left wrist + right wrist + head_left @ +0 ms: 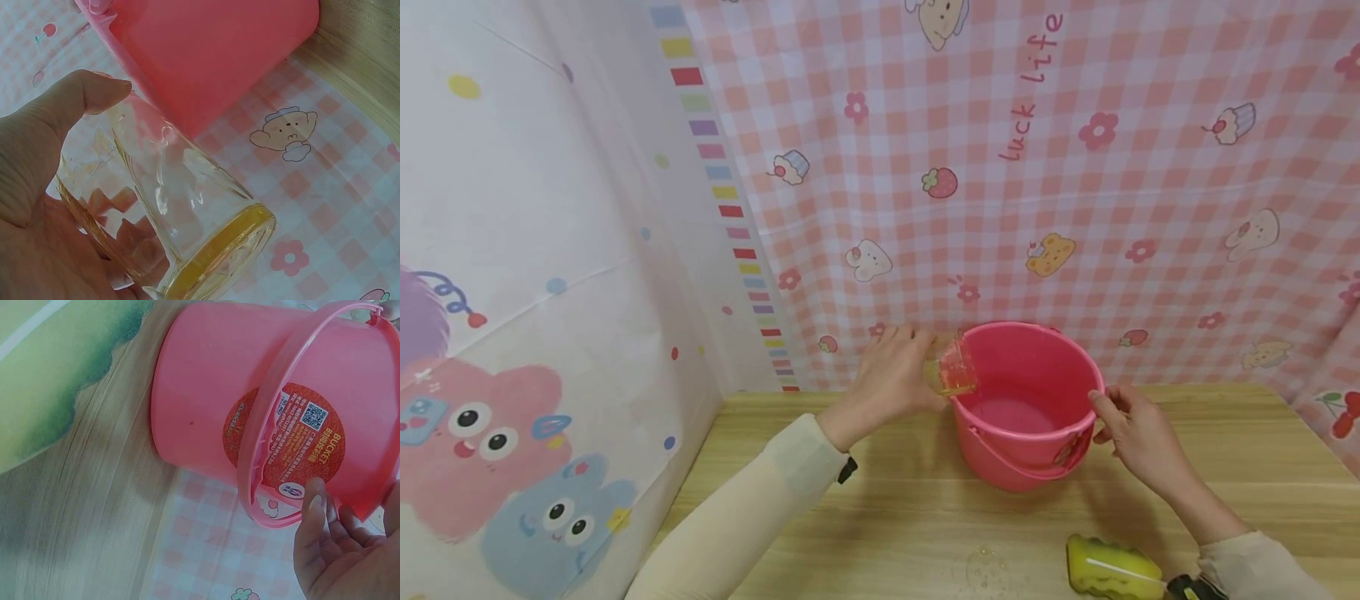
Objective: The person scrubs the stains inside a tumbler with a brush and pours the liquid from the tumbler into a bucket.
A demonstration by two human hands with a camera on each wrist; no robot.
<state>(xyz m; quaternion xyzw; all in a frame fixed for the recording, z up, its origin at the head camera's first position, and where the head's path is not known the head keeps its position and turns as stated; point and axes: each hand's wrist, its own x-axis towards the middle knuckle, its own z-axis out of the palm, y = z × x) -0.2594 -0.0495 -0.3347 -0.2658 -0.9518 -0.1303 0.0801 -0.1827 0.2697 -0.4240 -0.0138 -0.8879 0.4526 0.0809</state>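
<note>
My left hand [891,375] grips a clear amber-tinted glass [952,367], which is tilted with its mouth over the left rim of a pink bucket [1000,458]. In the left wrist view, the thumb and fingers lie around the glass [181,187], its thick yellow base pointing away from the bucket. At the bucket's right side, my right hand [1142,433] pinches the rim, thumb on top and fingers outside. The bucket's handle [265,419] hangs down across a red label [312,437] on its wall. Any water in the bucket is hard to make out.
A yellow-green sponge [1108,567] with a white stripe lies near the front of the wooden table [850,517], by my right wrist. Left of it is a wet ring [987,571]. Pink checked cloth [970,108] hangs behind; a printed white sheet [587,333] stands at the left.
</note>
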